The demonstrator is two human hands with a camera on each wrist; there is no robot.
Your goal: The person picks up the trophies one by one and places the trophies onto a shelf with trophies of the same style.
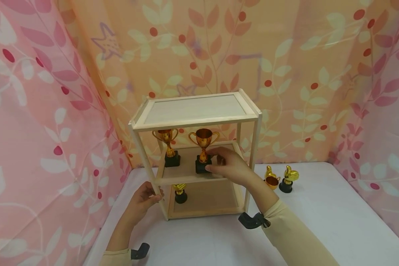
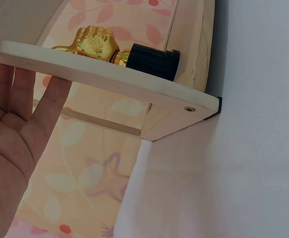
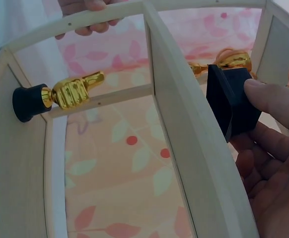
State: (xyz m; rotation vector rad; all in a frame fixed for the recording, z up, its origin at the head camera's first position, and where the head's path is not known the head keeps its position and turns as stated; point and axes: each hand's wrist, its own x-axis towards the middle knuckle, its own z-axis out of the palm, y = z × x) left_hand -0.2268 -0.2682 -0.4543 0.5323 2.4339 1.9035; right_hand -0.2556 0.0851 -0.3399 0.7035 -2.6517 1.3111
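On the middle shelf of a small wooden rack, my right hand pinches the black base of a gold two-handled trophy cup. The right wrist view shows the thumb and fingers on opposite sides of that black base. My left hand grips the rack's front left post, thumb on one side and fingers on the other. A second trophy cup stands to the left on the same shelf. Below, a gold thumbs-up trophy on a black base stands on the bottom shelf.
Right of the rack, on the white tabletop, stand a thumbs-up trophy, another gold thumb figure and a gold cup. The rack's top panel overhangs the middle shelf. Patterned curtains enclose the table.
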